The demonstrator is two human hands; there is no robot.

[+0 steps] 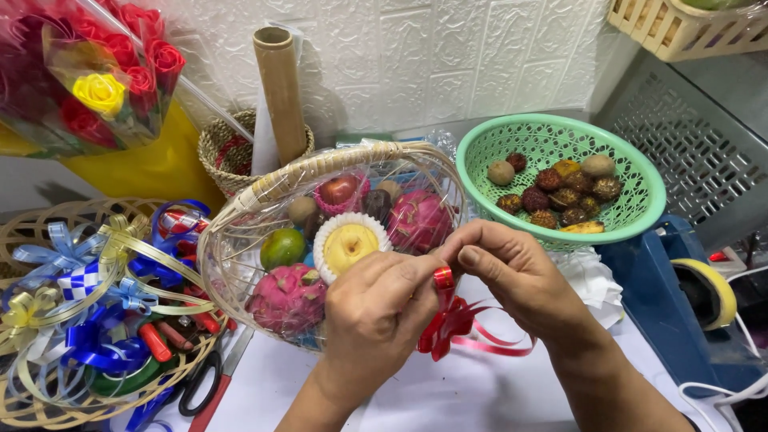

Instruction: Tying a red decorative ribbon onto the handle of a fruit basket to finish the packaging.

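My left hand (376, 316) and my right hand (512, 268) meet at the near rim of a wrapped wicker fruit basket (240, 212). Both pinch a red ribbon bow (448, 320), whose loops and tails hang below my fingers over the white table. Clear film covers the basket. Inside it lie two pink dragon fruits (288, 298), a yellow pear in a white foam net (348, 244), a green citrus (282, 248), a red apple (340, 190) and some brown fruits.
A green plastic basket (632, 172) of small brown and red fruits stands at right. A flat basket of ribbons, bows (88, 320) and scissors (200, 384) lies left. Wrapped roses (96, 72), a cardboard roll (280, 80) and a blue tape dispenser (688, 288) are around.
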